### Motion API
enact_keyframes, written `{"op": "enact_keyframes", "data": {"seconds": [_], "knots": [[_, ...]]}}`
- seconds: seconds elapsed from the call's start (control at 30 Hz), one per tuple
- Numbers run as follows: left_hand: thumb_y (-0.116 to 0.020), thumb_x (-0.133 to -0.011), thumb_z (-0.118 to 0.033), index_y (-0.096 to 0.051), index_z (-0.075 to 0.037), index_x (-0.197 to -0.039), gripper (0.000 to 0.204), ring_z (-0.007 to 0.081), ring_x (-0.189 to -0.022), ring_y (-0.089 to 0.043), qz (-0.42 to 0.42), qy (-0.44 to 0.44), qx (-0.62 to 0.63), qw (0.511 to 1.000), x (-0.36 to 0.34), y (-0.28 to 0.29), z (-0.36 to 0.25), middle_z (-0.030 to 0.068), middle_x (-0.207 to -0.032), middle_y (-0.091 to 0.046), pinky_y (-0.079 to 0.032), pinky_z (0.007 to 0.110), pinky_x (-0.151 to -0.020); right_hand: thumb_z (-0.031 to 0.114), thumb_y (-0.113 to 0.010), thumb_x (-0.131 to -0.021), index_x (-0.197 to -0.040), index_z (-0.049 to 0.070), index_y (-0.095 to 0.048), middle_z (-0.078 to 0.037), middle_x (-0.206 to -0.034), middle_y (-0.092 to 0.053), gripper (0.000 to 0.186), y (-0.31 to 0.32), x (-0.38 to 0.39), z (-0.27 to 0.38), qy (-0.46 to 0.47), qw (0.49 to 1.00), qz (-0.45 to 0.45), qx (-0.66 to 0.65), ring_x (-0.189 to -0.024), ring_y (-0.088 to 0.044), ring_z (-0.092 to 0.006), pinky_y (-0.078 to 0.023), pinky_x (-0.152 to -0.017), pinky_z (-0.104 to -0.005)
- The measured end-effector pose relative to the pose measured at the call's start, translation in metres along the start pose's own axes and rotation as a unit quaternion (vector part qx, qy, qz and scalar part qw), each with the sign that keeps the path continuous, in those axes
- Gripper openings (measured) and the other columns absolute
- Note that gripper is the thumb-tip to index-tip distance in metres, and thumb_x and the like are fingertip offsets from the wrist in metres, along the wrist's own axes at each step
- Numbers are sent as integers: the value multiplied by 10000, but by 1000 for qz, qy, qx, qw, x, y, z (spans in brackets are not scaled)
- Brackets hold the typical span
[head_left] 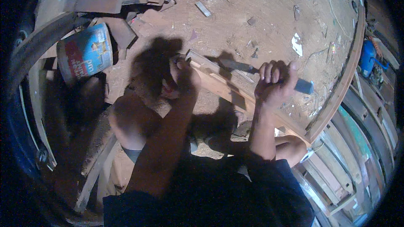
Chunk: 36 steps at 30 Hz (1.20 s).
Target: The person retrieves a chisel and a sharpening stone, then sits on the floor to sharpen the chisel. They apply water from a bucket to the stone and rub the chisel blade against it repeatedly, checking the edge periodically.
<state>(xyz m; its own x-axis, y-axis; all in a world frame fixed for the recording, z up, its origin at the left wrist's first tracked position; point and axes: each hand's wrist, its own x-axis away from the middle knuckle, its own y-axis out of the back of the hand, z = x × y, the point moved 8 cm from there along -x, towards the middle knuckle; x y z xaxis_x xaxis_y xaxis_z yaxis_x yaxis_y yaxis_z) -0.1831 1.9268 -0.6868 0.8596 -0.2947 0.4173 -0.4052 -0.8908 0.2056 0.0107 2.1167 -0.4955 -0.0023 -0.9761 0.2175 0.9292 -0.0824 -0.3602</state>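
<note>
My right hand [275, 82] is closed around the dark grip of a hammer [304, 86], raised over a long wooden beam [221, 88]. The hammer's shaft points left, and its head is dark and hard to tell from the shadow around it. My left hand [185, 75], mostly in shade, is closed at the beam's far left end. Whatever its fingers pinch there is too dark and small to make out. The beam slants from there down to the right and meets a second wooden piece [336, 105] at a corner near my right knee.
A blue and red paint bucket [86, 52] leans at the left, below a pile of boards [101, 2]. Scraps and a white fragment [296, 44] litter the dusty ground. Stacked planks [332, 172] fill the right side, with a blue object [367, 58] behind.
</note>
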Motion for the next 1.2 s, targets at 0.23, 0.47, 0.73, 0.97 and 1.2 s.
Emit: {"op": "enact_keyframes", "data": {"seconds": [0.23,0.47,0.73,0.97,1.2], "knots": [[-457,-938,-150,-557,-26,-1022,180,160,-822,-537,-18,-159,-70,985,-2,-6,-14,54,-928,-564,-481,309,-762,337,-533,-991,-673,149,-409,29,-518,-292,390,-17,34,6,42,997,-15,66,-446,-305,-117,-311,-454,-304],[-447,-953,-210,-565,-12,-1023,240,187,-858,-563,-29,-122,-90,988,0,-5,-18,72,-951,-587,-479,321,-811,327,-543,-986,-661,126,-433,-31,-568,-442,397,-18,45,-13,27,984,-83,156,-516,-438,-162,-382,-493,-329],[-444,-958,-227,-569,0,-1066,280,224,-925,-598,-22,28,64,997,-3,-7,-6,123,-1004,-612,-498,346,-847,260,-559,-990,-746,126,-423,-14,-566,-405,310,-4,65,-52,79,937,-55,336,-490,-415,-157,-374,-479,-321],[-476,-961,-214,-576,-11,-1087,259,206,-932,-587,-34,13,-42,998,4,-2,-5,102,-1013,-598,-494,346,-832,325,-469,-1030,-624,163,-391,18,-503,-332,444,-25,74,-3,73,997,-10,-31,-424,-323,-146,-292,-442,-307],[-473,-979,-206,-582,0,-1091,258,221,-943,-597,-74,78,213,971,-3,-1,35,101,-1021,-603,-497,351,-853,289,-444,-1014,-636,180,-390,32,-512,-315,397,15,73,-60,100,957,-125,241,-445,-320,-119,-264,-438,-281]]}}
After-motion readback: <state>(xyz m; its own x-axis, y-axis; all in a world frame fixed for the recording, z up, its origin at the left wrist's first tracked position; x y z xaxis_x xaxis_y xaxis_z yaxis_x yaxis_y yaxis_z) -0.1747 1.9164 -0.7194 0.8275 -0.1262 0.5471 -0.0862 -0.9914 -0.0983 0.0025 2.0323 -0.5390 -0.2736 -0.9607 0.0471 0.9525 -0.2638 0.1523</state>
